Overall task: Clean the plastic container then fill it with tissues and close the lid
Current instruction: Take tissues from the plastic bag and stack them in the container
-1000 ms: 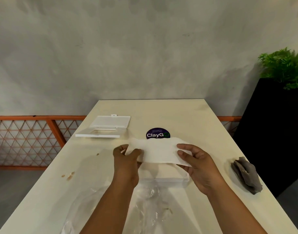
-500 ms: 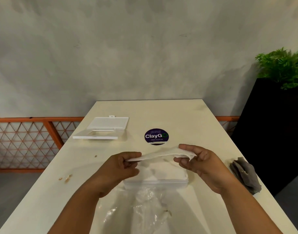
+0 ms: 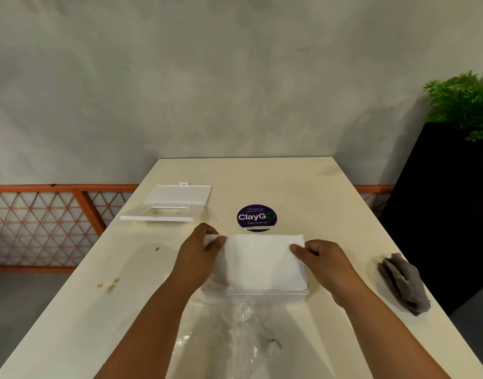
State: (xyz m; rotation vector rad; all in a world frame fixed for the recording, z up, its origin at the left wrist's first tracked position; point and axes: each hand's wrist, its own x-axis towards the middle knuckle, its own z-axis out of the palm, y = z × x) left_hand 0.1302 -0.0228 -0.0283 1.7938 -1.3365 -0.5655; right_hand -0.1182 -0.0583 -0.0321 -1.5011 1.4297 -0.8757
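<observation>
Holding a folded stack of tissues [image 3: 262,259] over the plastic container [image 3: 255,294], you are midway through the filling step. Your left hand [image 3: 198,258] pinches the stack's left edge, thumb and fingers [image 3: 220,240] clamped on it, and your right hand [image 3: 326,262] pinches the right edge the same way. The container sits near the worktop's [image 3: 303,187] near edge, about midway across. The tissues seem to rest on or just inside its rim, though the view is too poor to tell which. Cleaning looks done, judging by the grey cloth [image 3: 403,283] lying at the right edge. Left for you: seat the tissues flat, then fetch the lid [image 3: 169,203], which lies apart toward the left edge, and close it. Clear plastic wrap [image 3: 235,335] lies at the near edge, a purple sticker [image 3: 256,217] beyond the container.
</observation>
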